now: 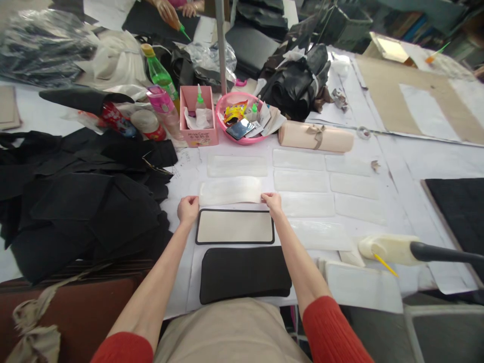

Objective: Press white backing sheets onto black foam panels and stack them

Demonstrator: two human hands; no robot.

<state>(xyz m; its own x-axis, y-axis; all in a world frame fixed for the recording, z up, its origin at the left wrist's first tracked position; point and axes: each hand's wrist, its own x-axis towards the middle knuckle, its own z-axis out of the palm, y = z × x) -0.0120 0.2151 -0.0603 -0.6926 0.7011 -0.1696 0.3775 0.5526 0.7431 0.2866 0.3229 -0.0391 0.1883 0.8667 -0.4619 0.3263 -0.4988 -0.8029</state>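
My left hand point(188, 209) pinches the left end of a thin white rectangular sheet point(231, 191). At its right end, the fingertips of my right hand point(273, 201) are closed on the same sheet, whose front edge bows slightly. Just in front of it lies a cream rectangular panel point(235, 227) with a black border. Closer to my body is a black rectangular piece point(244, 275) with rounded corners. Behind the held sheet, another white sheet point(237, 166) lies flat. More white sheets point(308, 205) are laid out in columns to the right of my right hand.
Black cut pieces point(83, 196) are heaped at left. A pink box point(198, 131), a pink basket point(244, 138) and a tied peach roll point(315, 136) stand behind. A cream container with a brush point(385, 247) sits at right. Another person's hand point(168, 14) holds a bottle at the far side.
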